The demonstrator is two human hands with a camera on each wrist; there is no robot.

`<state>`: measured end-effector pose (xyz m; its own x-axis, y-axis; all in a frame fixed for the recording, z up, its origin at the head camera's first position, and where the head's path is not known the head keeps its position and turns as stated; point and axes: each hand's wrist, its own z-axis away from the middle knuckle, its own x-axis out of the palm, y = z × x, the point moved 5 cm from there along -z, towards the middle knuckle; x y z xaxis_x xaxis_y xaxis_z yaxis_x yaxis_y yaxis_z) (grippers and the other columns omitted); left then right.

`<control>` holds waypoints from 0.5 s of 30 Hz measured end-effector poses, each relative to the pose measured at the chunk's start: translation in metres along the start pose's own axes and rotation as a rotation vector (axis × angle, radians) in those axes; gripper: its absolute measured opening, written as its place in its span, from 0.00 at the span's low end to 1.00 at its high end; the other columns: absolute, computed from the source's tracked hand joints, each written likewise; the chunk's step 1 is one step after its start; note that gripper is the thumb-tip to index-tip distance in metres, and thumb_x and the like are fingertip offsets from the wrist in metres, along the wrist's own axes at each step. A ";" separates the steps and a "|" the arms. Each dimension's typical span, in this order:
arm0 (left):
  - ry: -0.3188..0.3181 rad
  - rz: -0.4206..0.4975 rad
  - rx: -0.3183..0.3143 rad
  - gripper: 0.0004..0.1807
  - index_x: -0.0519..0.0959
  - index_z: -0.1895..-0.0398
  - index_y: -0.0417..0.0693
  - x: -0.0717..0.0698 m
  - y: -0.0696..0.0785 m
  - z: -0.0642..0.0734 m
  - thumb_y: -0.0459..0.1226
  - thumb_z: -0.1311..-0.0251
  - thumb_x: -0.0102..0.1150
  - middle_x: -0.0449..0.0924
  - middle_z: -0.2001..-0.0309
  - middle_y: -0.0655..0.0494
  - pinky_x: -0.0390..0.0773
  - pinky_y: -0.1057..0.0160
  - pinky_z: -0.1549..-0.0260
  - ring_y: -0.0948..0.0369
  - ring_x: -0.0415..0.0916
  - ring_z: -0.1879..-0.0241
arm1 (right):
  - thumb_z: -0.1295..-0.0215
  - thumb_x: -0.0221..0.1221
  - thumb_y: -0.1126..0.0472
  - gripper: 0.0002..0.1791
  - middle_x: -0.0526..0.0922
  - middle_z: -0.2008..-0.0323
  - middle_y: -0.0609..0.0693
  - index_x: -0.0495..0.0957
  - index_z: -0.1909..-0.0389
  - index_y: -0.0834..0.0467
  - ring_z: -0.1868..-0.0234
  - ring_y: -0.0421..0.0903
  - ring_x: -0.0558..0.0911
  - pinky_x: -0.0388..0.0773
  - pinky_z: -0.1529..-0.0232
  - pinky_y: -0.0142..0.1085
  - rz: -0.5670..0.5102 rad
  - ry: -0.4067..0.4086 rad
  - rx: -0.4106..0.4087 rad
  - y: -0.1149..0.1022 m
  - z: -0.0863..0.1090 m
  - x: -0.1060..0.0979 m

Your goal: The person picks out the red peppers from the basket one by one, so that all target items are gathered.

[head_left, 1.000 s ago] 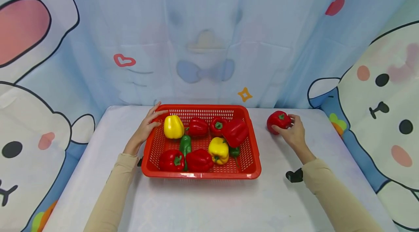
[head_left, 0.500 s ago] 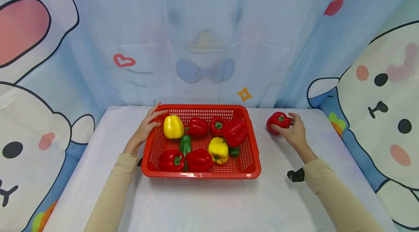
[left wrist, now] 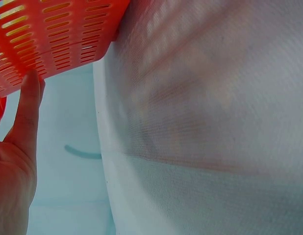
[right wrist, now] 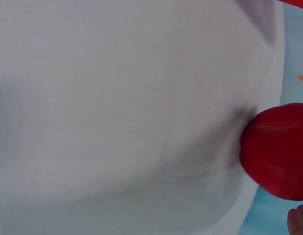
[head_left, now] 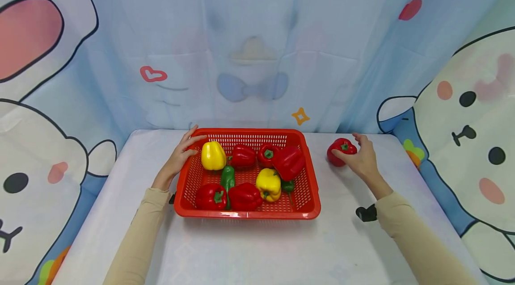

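Note:
A red basket (head_left: 247,215) holds red and yellow bell peppers, a green cucumber-like vegetable (head_left: 227,178) and a small green pepper (head_left: 288,186). My left hand (head_left: 177,157) rests on its far left corner, fingers stretched across the rim; in the left wrist view a straight finger (left wrist: 29,105) lies against the outer wall. Right of the basket, a red bell pepper (head_left: 340,152) sits on the white cloth, stem up. Beside it my right hand (head_left: 364,157) is spread, thumb overlapping its near side. In the right wrist view, fingertips (right wrist: 298,220) appear apart from the pepper.
A white cloth (head_left: 249,253) covers the table. Behind it hangs a blue curtain (head_left: 249,17) with cartoon prints, its folds meeting the table's back edge. A black wrist device (head_left: 366,213) sticks out from the right sleeve.
My right hand's fingers have lifted and spread away from the red bell pepper, which stays nearly in place. The left hand and the basket have not moved.

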<state>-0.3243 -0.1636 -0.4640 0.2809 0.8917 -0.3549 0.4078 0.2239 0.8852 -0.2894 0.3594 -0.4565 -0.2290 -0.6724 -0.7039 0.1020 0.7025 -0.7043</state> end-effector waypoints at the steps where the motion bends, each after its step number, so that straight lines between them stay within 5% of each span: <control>1: 0.003 -0.003 0.000 0.23 0.70 0.37 0.26 0.000 -0.005 -0.001 0.25 0.35 0.44 0.41 0.23 0.37 0.40 0.33 0.33 0.41 0.33 0.24 | 0.41 0.68 0.54 0.50 0.56 0.30 0.71 0.50 0.26 0.65 0.32 0.69 0.58 0.71 0.47 0.65 0.018 -0.001 -0.029 -0.005 0.000 -0.002; 4: 0.009 -0.009 -0.009 0.23 0.70 0.37 0.25 0.000 -0.008 -0.001 0.24 0.36 0.43 0.41 0.23 0.38 0.40 0.33 0.33 0.42 0.33 0.24 | 0.43 0.69 0.53 0.50 0.57 0.31 0.71 0.53 0.27 0.66 0.33 0.69 0.59 0.71 0.48 0.66 0.063 -0.005 -0.109 -0.024 0.000 -0.007; 11: -0.015 0.015 -0.022 0.23 0.68 0.38 0.20 0.001 0.028 0.004 0.20 0.38 0.40 0.39 0.24 0.30 0.41 0.32 0.34 0.37 0.33 0.25 | 0.46 0.71 0.54 0.49 0.59 0.32 0.70 0.57 0.28 0.65 0.34 0.68 0.61 0.72 0.50 0.66 0.129 -0.070 -0.291 -0.078 0.008 -0.004; 15: -0.019 0.008 -0.026 0.23 0.67 0.39 0.19 0.001 0.031 0.004 0.20 0.38 0.40 0.39 0.25 0.29 0.41 0.32 0.34 0.37 0.33 0.25 | 0.46 0.71 0.54 0.48 0.62 0.32 0.68 0.59 0.29 0.65 0.34 0.65 0.63 0.69 0.45 0.66 0.141 -0.128 -0.415 -0.108 0.017 0.006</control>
<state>-0.3075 -0.1574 -0.4384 0.3004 0.8861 -0.3529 0.3823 0.2271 0.8957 -0.2849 0.2758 -0.3862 -0.1165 -0.5684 -0.8144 -0.2787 0.8058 -0.5225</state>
